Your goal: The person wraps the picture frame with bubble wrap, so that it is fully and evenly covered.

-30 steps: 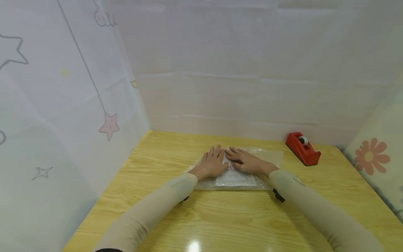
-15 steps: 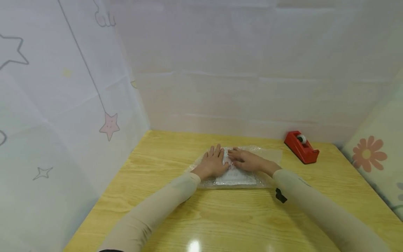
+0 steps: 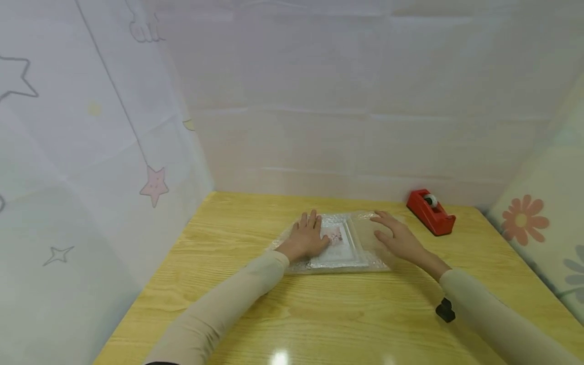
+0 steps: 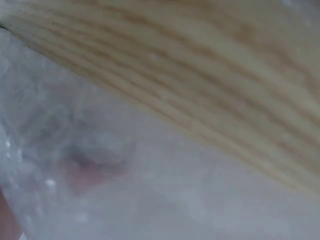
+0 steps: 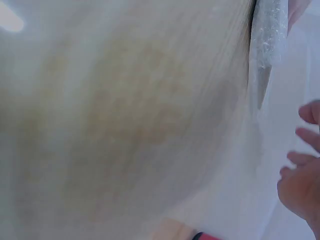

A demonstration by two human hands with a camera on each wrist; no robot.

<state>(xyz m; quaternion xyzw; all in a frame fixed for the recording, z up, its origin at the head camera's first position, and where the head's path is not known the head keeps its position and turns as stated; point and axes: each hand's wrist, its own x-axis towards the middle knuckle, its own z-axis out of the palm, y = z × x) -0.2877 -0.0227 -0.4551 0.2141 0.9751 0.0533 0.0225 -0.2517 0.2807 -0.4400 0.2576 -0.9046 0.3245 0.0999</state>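
A white picture frame point(image 3: 353, 242) with a pink motif lies on the table, under clear bubble wrap point(image 3: 375, 261). My left hand point(image 3: 305, 239) rests on the frame's left part, its fingers straight and pointing away from me. Over the wrap's right side is my right hand point(image 3: 401, 242), fingers loosely spread and holding nothing. In the right wrist view the right hand point(image 5: 302, 180) appears apart from the bubble wrap point(image 5: 270, 37). The left wrist view is blurred and shows mostly wrap point(image 4: 165, 170) and wood.
A red tape dispenser point(image 3: 431, 213) with a roll of tape stands at the back right of the wooden table point(image 3: 292, 314). Patterned sheets hang behind point(image 3: 292, 101) and on both sides. A small black piece point(image 3: 445, 310) hangs under the right sleeve.
My right hand has moved right, off the middle of the wrapped picture frame, uncovering more of it. The left hand has stayed on the frame.
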